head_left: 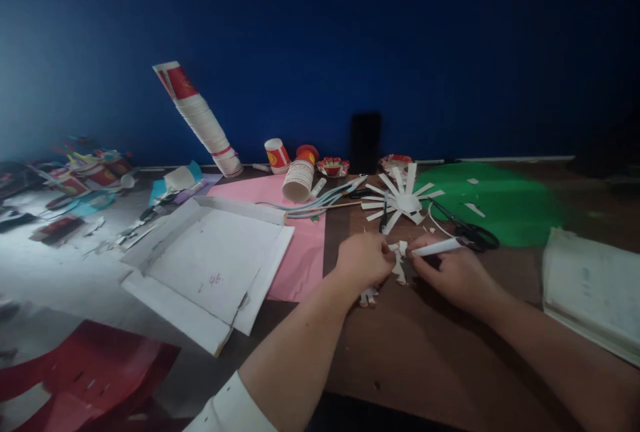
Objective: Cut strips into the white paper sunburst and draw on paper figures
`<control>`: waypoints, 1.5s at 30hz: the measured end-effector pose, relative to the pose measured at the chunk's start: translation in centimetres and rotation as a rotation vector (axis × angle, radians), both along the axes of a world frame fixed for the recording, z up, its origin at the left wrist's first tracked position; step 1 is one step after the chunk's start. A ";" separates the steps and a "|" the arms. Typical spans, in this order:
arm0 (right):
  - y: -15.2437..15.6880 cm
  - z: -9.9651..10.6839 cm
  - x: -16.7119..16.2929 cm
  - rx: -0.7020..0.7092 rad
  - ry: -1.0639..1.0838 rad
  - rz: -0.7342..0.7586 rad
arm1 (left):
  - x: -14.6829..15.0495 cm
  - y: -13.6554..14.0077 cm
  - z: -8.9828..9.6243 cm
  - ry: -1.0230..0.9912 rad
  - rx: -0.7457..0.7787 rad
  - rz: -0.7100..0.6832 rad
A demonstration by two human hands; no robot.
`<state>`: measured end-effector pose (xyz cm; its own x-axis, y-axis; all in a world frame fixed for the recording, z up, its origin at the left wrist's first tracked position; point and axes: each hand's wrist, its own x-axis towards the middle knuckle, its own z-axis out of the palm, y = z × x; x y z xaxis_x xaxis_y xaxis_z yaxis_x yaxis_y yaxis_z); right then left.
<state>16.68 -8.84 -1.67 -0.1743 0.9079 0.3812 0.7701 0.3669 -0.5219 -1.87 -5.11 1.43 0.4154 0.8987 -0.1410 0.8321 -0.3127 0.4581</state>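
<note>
My left hand (365, 261) is closed in a pinch at the left edge of a small white cut-out paper piece (400, 265) with strip-like arms. My right hand (453, 277) is bent round from the other side, its fingertips at the piece's right edge. A long white tapered thing (437, 247), paper or a tube, lies along the right fingers; I cannot tell which. Another small cut paper piece (369, 297) lies under my left wrist. Just beyond the hands sits a white paper flower shape (407, 203) with radiating strips. Black-handled scissors (475, 233) lie beyond my right hand.
An open white cardboard box lid (210, 259) and pink paper (307, 259) lie left. A leaning stack of paper cups (203, 122) stands at the blue wall. Green paper (510, 202) and a notebook (595, 285) are right. A red chair (95, 365) stands lower left.
</note>
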 end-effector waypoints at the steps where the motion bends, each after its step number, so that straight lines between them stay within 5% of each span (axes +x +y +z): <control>1: 0.0 0.0 0.0 0.002 0.016 -0.008 | 0.0 0.0 0.0 0.001 -0.001 0.004; 45: 0.3 0.2 -0.1 0.002 0.031 -0.020 | 0.1 0.0 0.0 0.009 0.004 0.016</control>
<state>16.58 -8.52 -1.51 -0.1442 0.9103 0.3880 0.7608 0.3527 -0.5447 -1.81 -5.12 1.47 0.3999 0.9057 -0.1408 0.8410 -0.3015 0.4493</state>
